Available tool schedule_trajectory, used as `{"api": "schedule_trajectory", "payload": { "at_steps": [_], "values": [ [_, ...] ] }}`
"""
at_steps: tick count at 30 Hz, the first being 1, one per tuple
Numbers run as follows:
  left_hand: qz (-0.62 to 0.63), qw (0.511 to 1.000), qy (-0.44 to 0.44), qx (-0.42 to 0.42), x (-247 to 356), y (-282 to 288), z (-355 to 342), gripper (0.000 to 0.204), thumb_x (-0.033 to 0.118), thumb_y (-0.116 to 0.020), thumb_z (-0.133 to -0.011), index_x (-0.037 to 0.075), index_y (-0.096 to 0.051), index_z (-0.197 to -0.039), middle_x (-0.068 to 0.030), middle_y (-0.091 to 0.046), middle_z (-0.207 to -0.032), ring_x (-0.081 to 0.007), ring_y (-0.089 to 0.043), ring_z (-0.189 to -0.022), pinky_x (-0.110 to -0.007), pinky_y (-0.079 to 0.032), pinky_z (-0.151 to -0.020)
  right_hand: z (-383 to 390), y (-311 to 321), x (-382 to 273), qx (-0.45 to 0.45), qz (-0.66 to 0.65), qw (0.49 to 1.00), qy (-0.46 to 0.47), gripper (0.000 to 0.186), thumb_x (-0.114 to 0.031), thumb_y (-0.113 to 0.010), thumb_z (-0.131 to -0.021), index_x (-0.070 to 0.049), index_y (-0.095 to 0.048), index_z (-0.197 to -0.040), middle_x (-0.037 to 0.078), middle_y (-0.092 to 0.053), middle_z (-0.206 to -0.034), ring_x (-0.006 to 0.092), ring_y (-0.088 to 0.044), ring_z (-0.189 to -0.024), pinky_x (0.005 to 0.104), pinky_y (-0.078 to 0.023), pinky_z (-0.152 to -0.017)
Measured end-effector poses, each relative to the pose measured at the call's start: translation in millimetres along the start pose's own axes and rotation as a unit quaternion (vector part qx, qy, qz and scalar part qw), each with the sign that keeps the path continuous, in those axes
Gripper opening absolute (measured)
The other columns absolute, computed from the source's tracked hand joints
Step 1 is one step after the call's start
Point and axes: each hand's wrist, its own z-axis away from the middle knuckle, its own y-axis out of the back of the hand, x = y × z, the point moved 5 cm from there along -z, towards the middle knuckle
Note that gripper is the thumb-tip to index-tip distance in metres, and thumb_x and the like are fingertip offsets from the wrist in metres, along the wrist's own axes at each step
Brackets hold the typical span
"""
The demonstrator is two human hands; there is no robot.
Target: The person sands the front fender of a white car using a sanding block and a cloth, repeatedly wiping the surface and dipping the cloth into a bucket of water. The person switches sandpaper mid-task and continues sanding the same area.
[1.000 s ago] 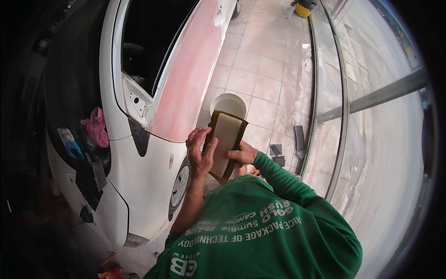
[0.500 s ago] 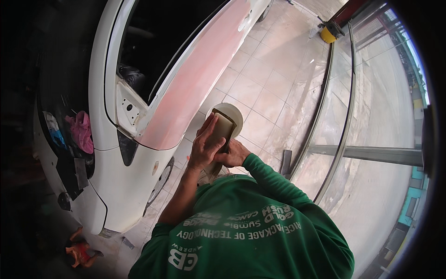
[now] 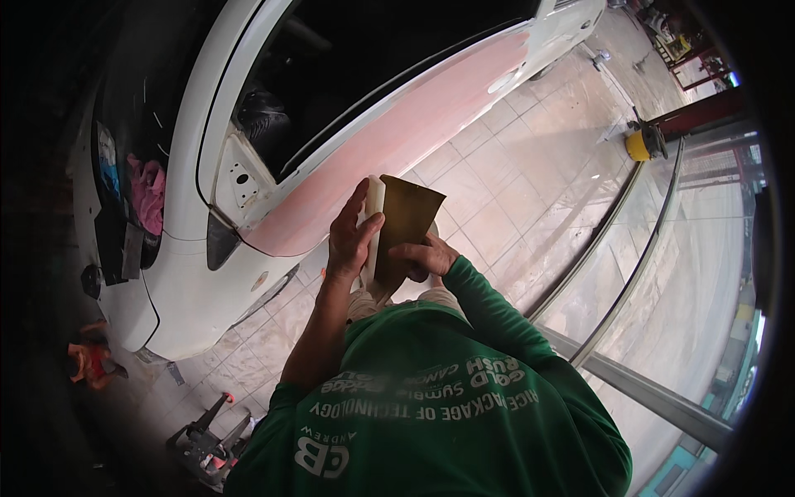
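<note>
In front of my green shirt, my left hand (image 3: 349,236) is closed around a long pale block (image 3: 374,207), likely a sanding block, held on edge. Beside it, my right hand (image 3: 431,255) pinches an olive-brown sheet that looks like sandpaper (image 3: 407,211), thumb on top. One long side of the sheet lies against the block, and its free corner sticks out to the right. Beyond both hands stands the white car, its door (image 3: 397,124) bearing a broad pink patch. A pale round bucket (image 3: 445,224) is mostly hidden behind the sheet and my right hand.
Tiled floor (image 3: 489,178) runs along the car, with metal-framed glass panels (image 3: 613,311) on the right. A yellow and black container (image 3: 639,146) stands at the far right. A pink cloth (image 3: 146,195) lies on the car's front. Behind at lower left are a black-and-red stand (image 3: 203,439) and another person (image 3: 95,360).
The sheet, earlier lying along the block, now spreads out flat to its right. My hands have moved slightly apart. The view has turned, bringing the stand into sight.
</note>
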Motion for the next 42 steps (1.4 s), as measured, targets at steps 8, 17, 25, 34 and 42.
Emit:
{"api": "schedule_trajectory", "payload": {
  "at_steps": [8,17,25,34,42],
  "values": [
    [0.219,0.970,0.081,0.072,6.5,-7.5,52.0,0.068,0.017,-0.068,-0.100,-0.001,-0.047,-0.163,-0.0109,-0.063,-0.150,-0.0191,-0.062,-0.125,-0.034,-0.051,-0.105,-31.7,61.6,-28.7,-0.164,0.044,0.984,-0.052,0.064,-0.051,-0.066,-0.104,-0.001,-0.062,-0.144,0.012,-0.073,-0.121,0.0133,-0.070,-0.095,0.0294,-0.055,-0.065],
    [0.338,0.861,0.010,0.380,-42.6,-9.0,143.6,0.050,0.021,-0.065,-0.109,0.001,-0.055,-0.154,-0.0057,-0.069,-0.132,-0.0145,-0.069,-0.114,-0.030,-0.056,-0.095,-17.8,57.6,18.7,-0.363,-0.133,0.922,-0.015,0.120,-0.092,-0.007,-0.097,0.001,-0.028,-0.169,0.023,-0.043,-0.168,0.0339,-0.041,-0.157,0.0520,-0.037,-0.125],
    [0.206,0.841,0.019,0.500,-25.8,-14.5,167.2,0.065,0.018,-0.074,-0.103,-0.002,-0.049,-0.160,-0.0065,-0.068,-0.129,-0.0106,-0.062,-0.119,-0.028,-0.054,-0.094,3.7,12.2,28.6,-0.112,0.092,0.988,0.046,0.059,-0.043,-0.069,-0.101,0.000,-0.063,-0.140,0.003,-0.061,-0.072,0.0131,-0.054,-0.051,0.0320,-0.041,-0.047],
    [-0.089,0.895,0.008,0.437,-1.0,34.7,229.8,0.074,0.016,-0.085,-0.095,0.000,-0.051,-0.159,-0.0160,-0.072,-0.136,-0.0197,-0.069,-0.121,-0.036,-0.057,-0.103,1.9,-22.3,-31.2,-0.173,0.195,0.965,0.007,0.040,-0.023,-0.069,-0.102,0.001,-0.069,-0.134,0.002,-0.067,-0.085,0.0089,-0.057,-0.063,0.0280,-0.046,-0.056],
    [0.235,0.882,-0.013,0.408,6.2,86.0,258.6,0.065,0.035,-0.045,-0.108,-0.004,-0.046,-0.160,-0.0175,-0.060,-0.151,-0.0356,-0.066,-0.131,-0.049,-0.056,-0.107,3.0,-65.8,-65.4,-0.230,0.138,0.963,0.025,0.045,-0.017,-0.073,-0.097,0.001,-0.068,-0.138,0.005,-0.073,-0.086,0.0064,-0.054,-0.046,0.0230,-0.038,-0.037]
  ]
}}
